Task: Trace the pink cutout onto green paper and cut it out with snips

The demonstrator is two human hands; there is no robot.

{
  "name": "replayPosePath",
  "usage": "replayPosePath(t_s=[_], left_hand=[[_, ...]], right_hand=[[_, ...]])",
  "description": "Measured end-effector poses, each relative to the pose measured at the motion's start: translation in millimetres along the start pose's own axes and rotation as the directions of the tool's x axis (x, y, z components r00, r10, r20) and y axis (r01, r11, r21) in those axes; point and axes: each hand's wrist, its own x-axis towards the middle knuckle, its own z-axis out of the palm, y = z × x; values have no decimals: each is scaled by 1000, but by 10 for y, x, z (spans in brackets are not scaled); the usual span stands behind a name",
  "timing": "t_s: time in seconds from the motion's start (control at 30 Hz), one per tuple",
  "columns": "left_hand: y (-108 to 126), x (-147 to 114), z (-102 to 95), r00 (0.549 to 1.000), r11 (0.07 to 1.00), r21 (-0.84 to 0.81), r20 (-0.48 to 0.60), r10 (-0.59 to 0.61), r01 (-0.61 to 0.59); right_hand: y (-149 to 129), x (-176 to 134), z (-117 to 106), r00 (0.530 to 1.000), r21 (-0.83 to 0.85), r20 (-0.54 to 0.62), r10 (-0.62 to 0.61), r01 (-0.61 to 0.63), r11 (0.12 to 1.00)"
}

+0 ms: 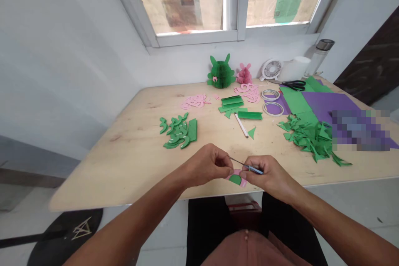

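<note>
My left hand [215,163] is closed, pinching the left edge of a small pink paper piece [243,183] near the table's front edge. A green half-round paper shape [235,179] lies on that pink piece. My right hand [268,173] is closed around a thin tool with a blue handle [256,170]; its narrow dark shaft points left toward my left fingers. The tool's exact kind cannot be made out. My right thumb also touches the pink piece on its right side. Parts of the pink piece are hidden under my fingers.
Green curved cutouts [177,133] lie left, green scraps [311,135] right. Beyond are a white pen [241,125], tape rolls [273,109], pink cutouts [195,101], black-handled scissors [294,85], purple paper [327,106], a green paper figure [221,72], a small fan [272,69] and a bottle [319,56].
</note>
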Motion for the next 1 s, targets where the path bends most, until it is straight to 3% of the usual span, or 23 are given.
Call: replayPosePath(t_s=[0.13, 0.27, 0.43, 0.57, 0.67, 0.87, 1.0], left_hand=[[-83, -33, -23, 990, 988, -151, -134, -43, 23], [-175, -52, 3, 945, 930, -366, -314, -90, -33], [-169, 1, 191, 828, 776, -581, -542, -145, -245], [-103, 69, 356, 791, 679, -654, -586, -177, -333], [-77, 102, 423, 788, 650, -670, -590, -173, -359], [-80, 122, 435, 777, 678, -641, -608, -162, -360], [-72, 119, 410, 794, 699, -627, -592, -140, -344]], right_hand=[[-13, 8, -28, 991, 45, -134, 0, 7, 999], [101, -81, -17, 937, 183, -348, 28, 39, 982], [295, -202, 236, 917, 425, -379, 125, 52, 904], [361, -195, 453, 919, 426, -375, 124, 53, 903], [381, -165, 511, 919, 409, -376, 118, 50, 911], [403, -131, 472, 920, 426, -372, 128, 47, 904], [394, -124, 410, 925, 428, -356, 129, 39, 903]])
